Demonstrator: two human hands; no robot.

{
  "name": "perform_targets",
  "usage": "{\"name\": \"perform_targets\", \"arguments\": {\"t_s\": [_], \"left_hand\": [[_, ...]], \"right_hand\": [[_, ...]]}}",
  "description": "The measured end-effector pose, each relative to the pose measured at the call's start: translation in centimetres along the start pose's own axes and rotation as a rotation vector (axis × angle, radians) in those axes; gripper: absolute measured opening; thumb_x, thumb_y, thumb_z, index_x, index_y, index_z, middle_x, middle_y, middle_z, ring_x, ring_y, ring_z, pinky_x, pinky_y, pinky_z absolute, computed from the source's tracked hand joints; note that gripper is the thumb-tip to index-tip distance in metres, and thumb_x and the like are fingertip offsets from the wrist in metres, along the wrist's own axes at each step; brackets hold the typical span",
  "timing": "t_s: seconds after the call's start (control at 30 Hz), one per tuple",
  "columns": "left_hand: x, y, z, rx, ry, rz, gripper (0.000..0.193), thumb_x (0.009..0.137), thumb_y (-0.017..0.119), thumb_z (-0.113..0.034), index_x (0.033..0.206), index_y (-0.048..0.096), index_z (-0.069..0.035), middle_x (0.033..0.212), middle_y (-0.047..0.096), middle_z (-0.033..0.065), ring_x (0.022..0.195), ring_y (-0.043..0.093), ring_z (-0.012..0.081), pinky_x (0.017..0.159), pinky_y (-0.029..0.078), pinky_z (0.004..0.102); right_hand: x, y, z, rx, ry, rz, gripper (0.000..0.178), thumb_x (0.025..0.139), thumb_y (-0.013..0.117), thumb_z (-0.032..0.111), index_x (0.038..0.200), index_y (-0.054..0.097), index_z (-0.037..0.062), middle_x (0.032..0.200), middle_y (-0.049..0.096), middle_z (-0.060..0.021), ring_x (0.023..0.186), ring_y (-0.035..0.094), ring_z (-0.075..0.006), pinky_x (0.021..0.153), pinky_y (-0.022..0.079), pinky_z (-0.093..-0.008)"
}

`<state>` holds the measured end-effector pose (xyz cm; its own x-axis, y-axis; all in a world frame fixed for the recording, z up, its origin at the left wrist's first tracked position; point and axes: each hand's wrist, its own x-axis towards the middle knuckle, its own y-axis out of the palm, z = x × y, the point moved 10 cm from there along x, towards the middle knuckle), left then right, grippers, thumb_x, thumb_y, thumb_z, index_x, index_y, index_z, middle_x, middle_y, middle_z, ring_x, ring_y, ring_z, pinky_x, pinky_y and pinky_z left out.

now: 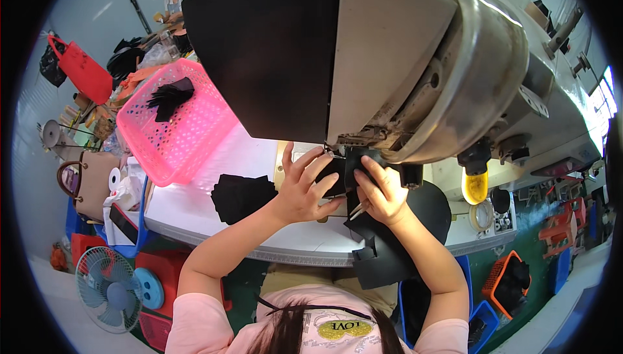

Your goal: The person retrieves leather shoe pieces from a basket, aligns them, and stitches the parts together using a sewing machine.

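My left hand is beside the needle area of a large sewing machine, fingers spread, fingertips at the edge of a black piece of material. Close by on the right, my right hand presses its fingertips on that black piece. A thin, pale metal tool, perhaps tweezers, sticks out from under the right hand's curled fingers; its full shape is hidden. Large black sheets lie under my right forearm and hang over the table's front edge. The machine head hides part of the sewing spot.
A stack of black pieces lies left of my hands. Behind it stands a pink basket with black pieces. A fan stands lower left, an orange crate lower right. A yellow-tipped part hangs from the machine.
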<state>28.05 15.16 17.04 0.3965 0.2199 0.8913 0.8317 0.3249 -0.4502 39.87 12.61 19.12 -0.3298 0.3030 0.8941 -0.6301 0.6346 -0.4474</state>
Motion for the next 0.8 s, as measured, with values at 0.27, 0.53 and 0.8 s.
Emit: {"name": "perform_targets", "arguments": {"t_s": [0.27, 0.53, 0.8], "left_hand": [[2.5, -2.0, -1.3, 0.013, 0.176, 0.056, 0.018, 0.073, 0.061, -0.007, 0.09, 0.057, -0.003, 0.101, 0.061, 0.0124, 0.097, 0.059, 0.0278, 0.087, 0.047, 0.0412], [2.7, -2.1, -2.1, 0.03, 0.166, 0.103, 0.018, 0.072, 0.062, -0.007, 0.089, 0.061, 0.0, 0.099, 0.062, 0.0128, 0.097, 0.06, 0.0265, 0.084, 0.049, 0.0363], [2.6, -1.9, -2.1, 0.048, 0.171, 0.101, 0.017, 0.071, 0.062, -0.007, 0.086, 0.061, 0.0, 0.098, 0.062, 0.0135, 0.095, 0.061, 0.0267, 0.083, 0.05, 0.0366]], "right_hand": [[2.1, -1.3, 1.2, -0.042, -0.101, 0.218, 0.034, 0.059, 0.064, 0.005, 0.093, 0.065, 0.0025, 0.094, 0.064, -0.0068, 0.069, 0.06, -0.017, 0.051, 0.047, -0.0255], [1.4, -1.1, 1.0, -0.012, -0.069, 0.262, 0.039, 0.057, 0.061, 0.011, 0.095, 0.065, 0.0004, 0.096, 0.063, -0.0086, 0.078, 0.062, -0.0203, 0.059, 0.05, -0.029], [1.2, -0.9, 0.8, 0.028, -0.029, 0.259, 0.04, 0.056, 0.06, 0.01, 0.094, 0.065, -0.0006, 0.097, 0.062, -0.0101, 0.08, 0.062, -0.0223, 0.064, 0.051, -0.0301]]}}
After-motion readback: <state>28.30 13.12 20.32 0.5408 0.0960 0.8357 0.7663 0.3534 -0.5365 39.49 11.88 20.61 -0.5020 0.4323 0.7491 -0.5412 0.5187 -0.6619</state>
